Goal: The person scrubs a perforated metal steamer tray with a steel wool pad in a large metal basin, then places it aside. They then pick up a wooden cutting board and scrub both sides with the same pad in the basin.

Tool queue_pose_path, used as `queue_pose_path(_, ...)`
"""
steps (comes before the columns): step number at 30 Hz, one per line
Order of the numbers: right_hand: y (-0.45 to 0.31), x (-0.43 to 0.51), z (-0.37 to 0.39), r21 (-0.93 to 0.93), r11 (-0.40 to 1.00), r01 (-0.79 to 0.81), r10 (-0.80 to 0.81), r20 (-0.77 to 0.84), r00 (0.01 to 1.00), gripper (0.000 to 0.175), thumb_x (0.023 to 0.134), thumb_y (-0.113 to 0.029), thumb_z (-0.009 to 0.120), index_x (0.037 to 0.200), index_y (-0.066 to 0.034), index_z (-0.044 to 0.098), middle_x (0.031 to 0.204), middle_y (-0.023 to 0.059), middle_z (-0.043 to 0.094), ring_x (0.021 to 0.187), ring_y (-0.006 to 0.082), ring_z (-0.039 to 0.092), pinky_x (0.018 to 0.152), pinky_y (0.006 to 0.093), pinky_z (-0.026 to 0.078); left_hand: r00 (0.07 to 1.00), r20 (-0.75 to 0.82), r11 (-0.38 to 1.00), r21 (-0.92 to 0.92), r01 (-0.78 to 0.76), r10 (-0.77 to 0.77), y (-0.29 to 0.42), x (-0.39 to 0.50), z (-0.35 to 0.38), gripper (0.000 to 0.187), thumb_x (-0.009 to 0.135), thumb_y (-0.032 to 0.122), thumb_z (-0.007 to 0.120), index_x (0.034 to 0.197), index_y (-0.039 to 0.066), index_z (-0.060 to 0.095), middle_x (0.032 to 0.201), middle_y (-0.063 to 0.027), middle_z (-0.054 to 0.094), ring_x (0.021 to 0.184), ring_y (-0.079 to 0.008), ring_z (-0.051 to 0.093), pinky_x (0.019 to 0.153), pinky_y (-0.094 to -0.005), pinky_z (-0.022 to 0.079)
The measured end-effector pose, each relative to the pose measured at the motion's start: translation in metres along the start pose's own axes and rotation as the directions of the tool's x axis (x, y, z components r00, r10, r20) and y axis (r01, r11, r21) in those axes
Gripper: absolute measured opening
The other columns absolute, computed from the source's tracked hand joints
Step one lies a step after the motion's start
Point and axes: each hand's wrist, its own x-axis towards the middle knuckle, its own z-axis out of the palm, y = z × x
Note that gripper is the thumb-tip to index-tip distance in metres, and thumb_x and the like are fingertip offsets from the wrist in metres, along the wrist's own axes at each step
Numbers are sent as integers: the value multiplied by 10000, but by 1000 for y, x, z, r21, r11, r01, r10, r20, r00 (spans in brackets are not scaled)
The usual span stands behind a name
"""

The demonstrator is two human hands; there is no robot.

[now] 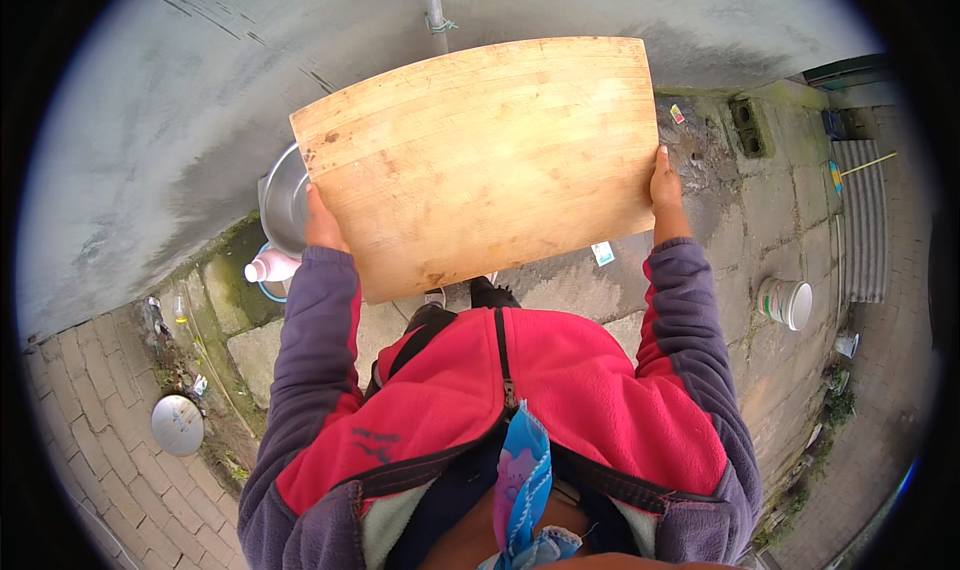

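Observation:
A large rectangular wooden board [487,165], pale and stained in places, is held up in front of me, tilted with its right side higher in view. My left hand [323,221] grips its left edge, thumb along the side and fingers hidden behind. On the opposite edge my right hand [665,187] has hold of it in the same way. Behind the board's left edge a stainless steel basin [281,198] is partly covered. Beside my left sleeve lies a pink plastic bottle [271,267] with a pale cap.
A grey wall [172,119] rises ahead, with a pipe [434,7] running down it. On the paving to the right are a white bucket [784,303], a hollow block [751,128] and a corrugated sheet [862,221]. A round metal lid [178,425] lies at left.

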Motion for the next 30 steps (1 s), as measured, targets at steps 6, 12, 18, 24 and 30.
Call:
queue_pose_path(6, 85, -112, -115, 52, 994, -97, 109, -323, 940, 785, 1016, -637, 363, 1377, 27, 577, 1375, 207, 610, 1284, 331, 567, 1098, 373, 400, 937, 332, 987, 146, 64, -110, 14, -52, 45, 646, 1027, 546, 470, 1379, 13, 570, 1344, -103, 627, 1199, -222, 590, 1038, -341, 432)
queue_pose_path(12, 237, -329, -256, 266, 945, -189, 316, -600, 735, 854, 1005, -652, 407, 1445, 75, 482, 1442, 178, 553, 1315, 269, 521, 1116, 353, 372, 657, 669, 918, 386, 94, -349, -51, -160, 74, 719, 1008, 556, 524, 1389, -53, 528, 1423, -140, 558, 1302, -210, 502, 1098, -345, 374)
queue_pose_path(18, 363, -584, -317, 509, 844, -168, 525, -720, 453, 813, 1019, -616, 419, 1443, 75, 483, 1475, 161, 525, 1333, 266, 507, 1132, 356, 362, 330, 862, 851, 470, -233, -386, -117, -311, 77, 737, 1047, 525, 454, 1465, -82, 438, 1555, -183, 432, 1460, -244, 368, 1189, -325, 260)
queue_pose_path(24, 419, -805, -298, 723, 683, -103, 730, -676, 98, 817, 997, -649, 436, 1410, 49, 533, 1381, 172, 601, 1232, 278, 581, 1057, 359, 426, 14, 849, 829, 520, -205, -529, -200, -487, 69, 735, 1010, 563, 519, 1396, -63, 518, 1428, -147, 557, 1303, -231, 518, 1115, -346, 376)
queue_pose_path(30, 475, -946, -310, 791, 611, 35, 791, -609, -56, 702, 1055, -543, 395, 1369, 64, 556, 1329, 154, 628, 1198, 236, 574, 1050, 352, 411, -212, 776, 800, 545, -251, -595, -306, -655, 43, 532, 1067, 468, 448, 1325, 24, 586, 1312, -59, 642, 1185, -178, 596, 1050, -329, 441)
